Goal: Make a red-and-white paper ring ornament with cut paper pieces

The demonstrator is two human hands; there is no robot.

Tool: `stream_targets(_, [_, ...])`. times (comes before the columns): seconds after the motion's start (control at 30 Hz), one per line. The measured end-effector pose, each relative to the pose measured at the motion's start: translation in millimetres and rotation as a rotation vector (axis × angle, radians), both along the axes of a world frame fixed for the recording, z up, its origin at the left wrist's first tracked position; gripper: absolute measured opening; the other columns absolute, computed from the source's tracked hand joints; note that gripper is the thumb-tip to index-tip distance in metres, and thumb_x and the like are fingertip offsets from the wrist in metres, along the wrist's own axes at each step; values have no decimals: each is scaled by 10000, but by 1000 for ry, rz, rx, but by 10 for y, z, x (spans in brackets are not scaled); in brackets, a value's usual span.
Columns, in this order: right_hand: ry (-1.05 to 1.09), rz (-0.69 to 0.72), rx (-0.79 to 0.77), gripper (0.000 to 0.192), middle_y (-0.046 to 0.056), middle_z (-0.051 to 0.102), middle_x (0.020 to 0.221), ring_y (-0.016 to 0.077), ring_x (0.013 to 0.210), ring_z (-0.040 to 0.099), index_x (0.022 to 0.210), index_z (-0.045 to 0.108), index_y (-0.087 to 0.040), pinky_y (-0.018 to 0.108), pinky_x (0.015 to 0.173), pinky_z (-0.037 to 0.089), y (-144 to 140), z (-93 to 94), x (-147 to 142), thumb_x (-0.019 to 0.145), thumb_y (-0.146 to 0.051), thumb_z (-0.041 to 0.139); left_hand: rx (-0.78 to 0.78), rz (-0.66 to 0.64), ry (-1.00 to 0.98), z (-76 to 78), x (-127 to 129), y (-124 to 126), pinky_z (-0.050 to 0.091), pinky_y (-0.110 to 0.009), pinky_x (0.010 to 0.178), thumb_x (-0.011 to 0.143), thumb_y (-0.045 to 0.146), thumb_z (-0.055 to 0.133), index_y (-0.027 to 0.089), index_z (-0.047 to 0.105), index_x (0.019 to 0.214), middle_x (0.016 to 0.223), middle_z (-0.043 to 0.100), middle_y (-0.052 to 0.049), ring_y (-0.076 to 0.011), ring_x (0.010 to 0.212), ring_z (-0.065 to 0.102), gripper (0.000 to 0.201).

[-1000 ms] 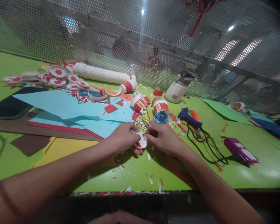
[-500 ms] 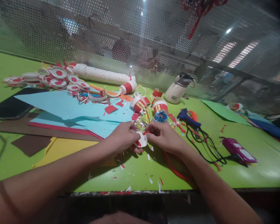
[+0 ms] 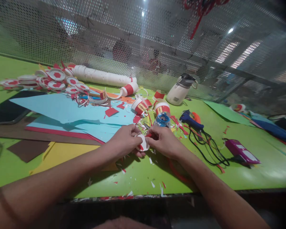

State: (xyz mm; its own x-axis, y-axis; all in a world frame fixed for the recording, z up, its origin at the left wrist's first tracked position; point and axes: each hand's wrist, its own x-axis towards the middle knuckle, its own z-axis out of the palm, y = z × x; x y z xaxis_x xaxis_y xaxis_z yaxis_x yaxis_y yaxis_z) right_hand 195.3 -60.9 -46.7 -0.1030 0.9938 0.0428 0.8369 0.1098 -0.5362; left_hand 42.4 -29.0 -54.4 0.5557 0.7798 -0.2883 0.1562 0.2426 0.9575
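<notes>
My left hand (image 3: 126,140) holds a small white paper disc (image 3: 143,143), its thumb on the face and fingers curled beneath. Red shows along the disc's left side. My right hand (image 3: 162,140) is closed in a pinch at the disc's right edge, where a bit of red paper shows by its fingertips. Just beyond the hands stands a clear jar (image 3: 162,120) with blue at its rim. Behind it lie cut red and white paper cups (image 3: 162,108) among paper scraps.
At the back left are a pile of red and white discs (image 3: 57,75) and a long stack of white cups (image 3: 102,75). Coloured paper sheets (image 3: 62,108) cover the left side. To the right lie a blue glue gun (image 3: 192,120), its black cord and a purple box (image 3: 241,151). A bottle (image 3: 180,90) stands behind.
The disc has turned a little in my fingers, and my right fingertips have shifted slightly along its edge. The whole view has moved slightly.
</notes>
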Motion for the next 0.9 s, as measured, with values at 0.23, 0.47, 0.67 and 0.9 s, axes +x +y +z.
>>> stream_targets(0.23, [22, 8, 1, 76, -23, 521, 570, 89, 530, 443, 675, 582, -143, 202, 491, 316, -17, 12, 2, 747, -147, 559, 9, -10, 16, -4, 4, 1, 539, -341, 508, 723, 52, 489, 154, 445, 843, 634, 620, -30, -199, 510, 652, 164])
stream_targets(0.47, [27, -8, -22, 69, -9, 554, 580, 97, 538, 465, 703, 606, -136, 210, 494, 325, 1, -2, 1, 744, -165, 559, -12, 7, -12, -6, 12, -1, 534, -334, 508, 706, 34, 485, 162, 434, 825, 588, 575, 6, -187, 497, 640, 182])
stream_targets(0.67, [28, -24, -25, 97, -4, 563, 580, 98, 536, 473, 704, 628, -127, 214, 499, 326, -4, 4, -3, 740, -151, 541, -5, 1, -21, -34, 9, 7, 532, -320, 498, 690, 35, 489, 157, 442, 832, 588, 583, 2, -177, 479, 632, 194])
stream_targets(0.9, [39, -22, -15, 94, -11, 561, 558, 93, 513, 474, 683, 620, -135, 211, 493, 341, 8, -9, -2, 737, -145, 544, -19, 1, -36, -31, -2, 6, 525, -325, 496, 693, 90, 547, 153, 465, 829, 593, 612, -19, -192, 485, 640, 171])
